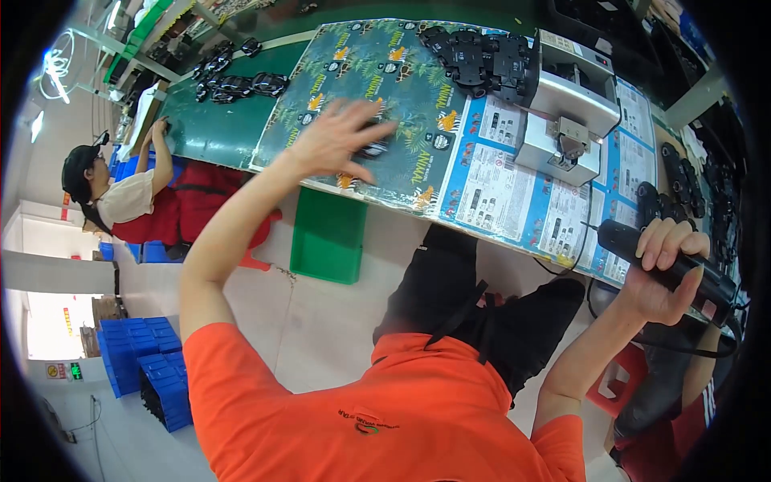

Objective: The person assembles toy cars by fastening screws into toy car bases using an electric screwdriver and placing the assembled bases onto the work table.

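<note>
Through the head view, I have my bare left hand [333, 145] spread wide over the green-and-blue patterned counter [418, 170], fingers around and above a small, glossy black part [375, 150] lying there. The hand is blurred, so I cannot tell whether it touches the part. My bare right hand [649, 297] is wrapped round a black, cylindrical, corded electric screwdriver [620, 240], its thin bit pointing leftward, well apart from the part. I judge the step in hand to be placing or picking up that part, with the driver at the ready. The next move, I think, calls for narrowing the left grip to steady the part near the silver, box-shaped metal machine [562, 100], before using the bit.
</note>
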### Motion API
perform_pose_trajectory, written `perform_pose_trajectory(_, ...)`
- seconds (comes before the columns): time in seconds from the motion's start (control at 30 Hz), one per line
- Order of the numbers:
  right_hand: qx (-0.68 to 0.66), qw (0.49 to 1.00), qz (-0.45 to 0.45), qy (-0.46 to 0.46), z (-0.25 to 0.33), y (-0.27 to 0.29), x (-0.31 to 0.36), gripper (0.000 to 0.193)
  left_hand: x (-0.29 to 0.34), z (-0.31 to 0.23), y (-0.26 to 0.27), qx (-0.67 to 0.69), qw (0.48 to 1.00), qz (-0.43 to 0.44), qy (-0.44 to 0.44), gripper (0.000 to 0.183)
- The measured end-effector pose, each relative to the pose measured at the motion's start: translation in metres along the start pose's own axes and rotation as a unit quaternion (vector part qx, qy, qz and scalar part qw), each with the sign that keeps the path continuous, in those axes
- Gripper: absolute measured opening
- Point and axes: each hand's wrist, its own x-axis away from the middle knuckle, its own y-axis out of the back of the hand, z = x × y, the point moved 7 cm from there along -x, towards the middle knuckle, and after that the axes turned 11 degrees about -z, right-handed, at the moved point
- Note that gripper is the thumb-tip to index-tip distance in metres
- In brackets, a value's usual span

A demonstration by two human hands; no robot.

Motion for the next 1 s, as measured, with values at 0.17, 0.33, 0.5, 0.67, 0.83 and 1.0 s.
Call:
perform_pose_trajectory(0.17,-0.017,0.999,-0.032,-0.013,-0.004,0.023,0.004,0.030,0.031,-0.002,0.031,-0.016,0.990,-0.068,0.119,0.092)
perform_pose_trajectory(0.33,-0.001,0.997,-0.077,-0.018,0.016,0.031,0.018,0.029,-0.083,-0.150,0.037,0.242,0.918,-0.311,0.040,0.041)
perform_pose_trajectory(0.5,0.055,0.995,-0.077,0.013,0.070,0.046,0.030,0.033,-0.228,-0.272,0.027,0.485,0.798,-0.357,0.029,0.029)
perform_pose_trajectory(0.67,0.098,0.987,-0.125,0.026,0.125,0.072,0.055,0.039,-0.362,-0.288,-0.018,0.343,0.897,-0.184,0.212,0.068)
perform_pose_trajectory(0.83,0.150,0.981,-0.124,-0.007,0.135,0.085,0.065,0.040,-0.382,-0.297,-0.032,0.329,0.931,-0.025,0.158,0.086)
perform_pose_trajectory(1.0,0.140,0.981,-0.137,-0.006,0.127,0.080,0.056,0.038,-0.350,-0.303,-0.028,0.757,0.576,-0.136,0.278,0.057)
